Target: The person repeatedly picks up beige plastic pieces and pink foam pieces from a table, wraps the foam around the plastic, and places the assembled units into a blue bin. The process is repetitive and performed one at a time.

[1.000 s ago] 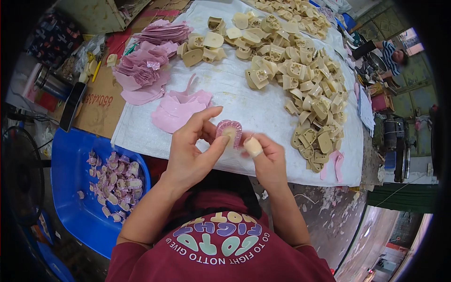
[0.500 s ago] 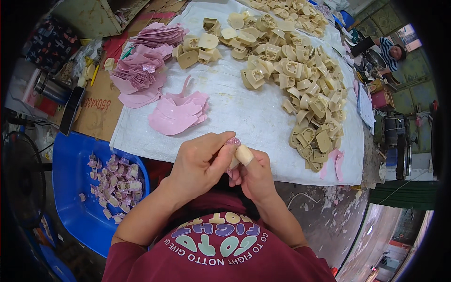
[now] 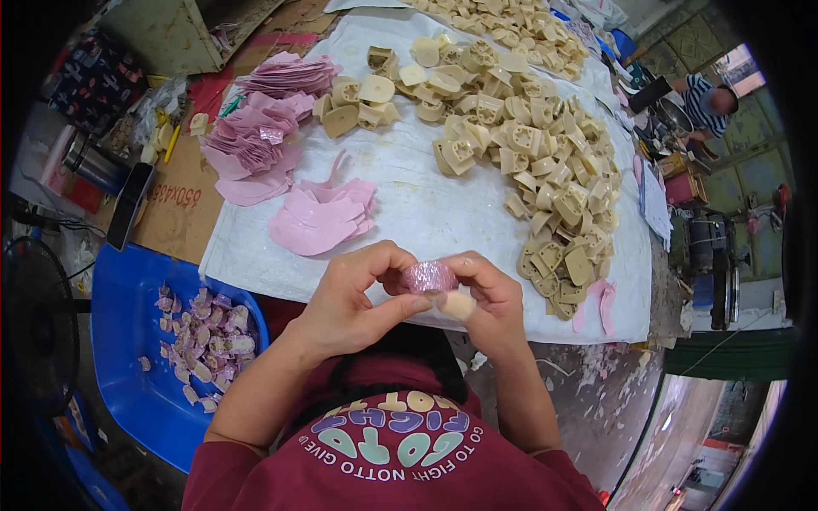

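Observation:
Between my two hands is a shoe heel covered in glittery pink sheet (image 3: 429, 276); its shiny curved side faces up. My left hand (image 3: 351, 300) grips one end with thumb and fingers. On the other end, my right hand (image 3: 496, 308) is closed, its thumb wrapped in a beige cover (image 3: 457, 305). The fingers partly hide the heel's underside. Beyond my left hand, loose pink cut sheets (image 3: 319, 217) lie on the white cloth (image 3: 409, 204). Bare beige plastic heels (image 3: 558, 162) are heaped at the right and far side.
A blue tub (image 3: 123, 341) at lower left holds several pink-covered heels (image 3: 209, 341). Stacked pink pieces (image 3: 256, 128) lie at far left, near a phone (image 3: 130, 204) and a metal flask (image 3: 95, 162). Two pink strips (image 3: 603, 307) rest near the right edge. Another person (image 3: 711, 106) is at far right.
My hands have moved slightly apart, and the heel has turned so its glittery pink side shows. The person at far right has shifted.

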A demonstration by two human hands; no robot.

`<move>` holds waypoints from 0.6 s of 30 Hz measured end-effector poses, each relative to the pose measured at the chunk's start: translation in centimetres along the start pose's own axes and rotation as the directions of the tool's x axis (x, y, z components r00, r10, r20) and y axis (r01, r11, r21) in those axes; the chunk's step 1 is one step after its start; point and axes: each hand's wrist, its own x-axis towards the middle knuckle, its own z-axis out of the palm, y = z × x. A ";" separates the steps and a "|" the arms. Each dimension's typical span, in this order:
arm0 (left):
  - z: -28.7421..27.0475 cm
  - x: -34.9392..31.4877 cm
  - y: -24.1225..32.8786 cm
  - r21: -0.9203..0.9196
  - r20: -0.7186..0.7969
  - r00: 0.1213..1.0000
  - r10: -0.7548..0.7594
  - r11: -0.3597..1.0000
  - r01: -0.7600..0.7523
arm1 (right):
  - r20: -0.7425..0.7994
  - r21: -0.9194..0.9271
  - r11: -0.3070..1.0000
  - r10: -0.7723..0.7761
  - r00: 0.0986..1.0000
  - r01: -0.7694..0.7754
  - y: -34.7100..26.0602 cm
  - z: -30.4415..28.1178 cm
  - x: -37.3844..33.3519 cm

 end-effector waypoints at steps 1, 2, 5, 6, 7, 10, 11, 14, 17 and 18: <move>0.6 0.0 0.0 -0.053 -0.047 0.999 -0.006 0.999 0.004 | -0.078 0.130 0.991 0.032 0.996 -0.022 0.4 0.3 -0.4; 1.3 0.0 0.1 -0.105 -0.095 0.995 -0.015 0.994 0.005 | -0.149 0.260 0.965 0.072 0.986 -0.032 0.7 1.1 -0.9; 1.3 -0.1 0.1 -0.023 -0.087 0.996 -0.016 1.000 0.014 | -0.243 0.466 0.885 0.132 0.961 -0.004 1.2 2.3 -0.7; 1.2 -0.3 0.1 0.043 -0.051 0.999 -0.016 0.999 0.019 | -0.264 0.504 0.864 0.142 0.954 0.010 1.3 2.7 -0.8; 1.1 -0.4 0.2 0.074 -0.066 0.998 0.008 0.997 -0.003 | -0.282 0.497 0.867 0.138 0.949 0.022 1.4 3.2 -0.8; 0.7 -0.4 0.8 0.115 -0.100 0.995 0.026 0.993 -0.014 | -0.293 0.536 0.844 0.167 0.942 0.017 1.9 3.9 -0.6; 0.7 -0.4 1.0 0.095 -0.105 0.994 -0.011 0.995 0.021 | -0.264 0.590 0.807 0.208 0.942 -0.013 2.0 3.9 -0.5; 1.0 -0.9 1.1 0.107 -0.174 0.978 -0.111 0.985 0.131 | -0.196 0.661 0.743 0.306 0.932 -0.105 3.4 4.0 -0.6; 0.1 -1.9 0.9 0.217 -0.231 0.968 -0.096 0.965 0.148 | -0.173 0.489 0.848 0.323 0.930 -0.203 3.3 4.9 -0.4; -0.5 -2.4 0.9 0.265 -0.243 0.967 -0.077 0.954 0.143 | -0.168 0.391 0.891 0.317 0.934 -0.232 2.8 5.5 -0.1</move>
